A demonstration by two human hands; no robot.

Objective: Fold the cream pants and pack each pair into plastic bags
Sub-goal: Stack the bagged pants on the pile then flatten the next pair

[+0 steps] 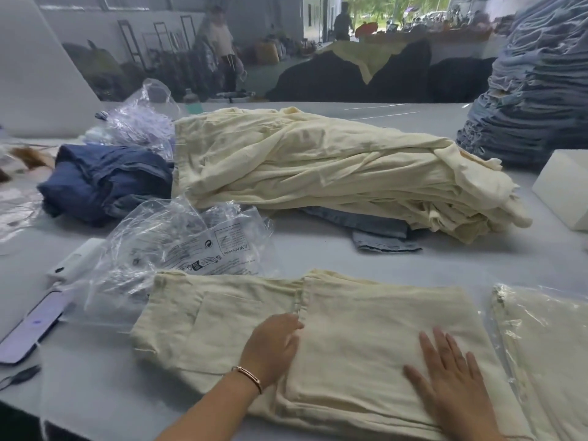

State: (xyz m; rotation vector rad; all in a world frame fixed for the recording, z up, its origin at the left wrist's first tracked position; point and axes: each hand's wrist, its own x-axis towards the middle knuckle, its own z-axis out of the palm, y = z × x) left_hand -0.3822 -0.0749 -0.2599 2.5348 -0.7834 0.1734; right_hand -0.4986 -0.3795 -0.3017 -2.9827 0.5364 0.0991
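While folded cream pants (pixel 334 338) lie just before cream pile (pixel 318 167), I see left hand (pixel 273 348) and right hand (pixel 451 374) flat on them, fingers straight.

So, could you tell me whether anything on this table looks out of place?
Yes: a light blue denim piece sticks out from under the pile of cream pants, pinned beneath it, apart from the jeans stack at the far right.
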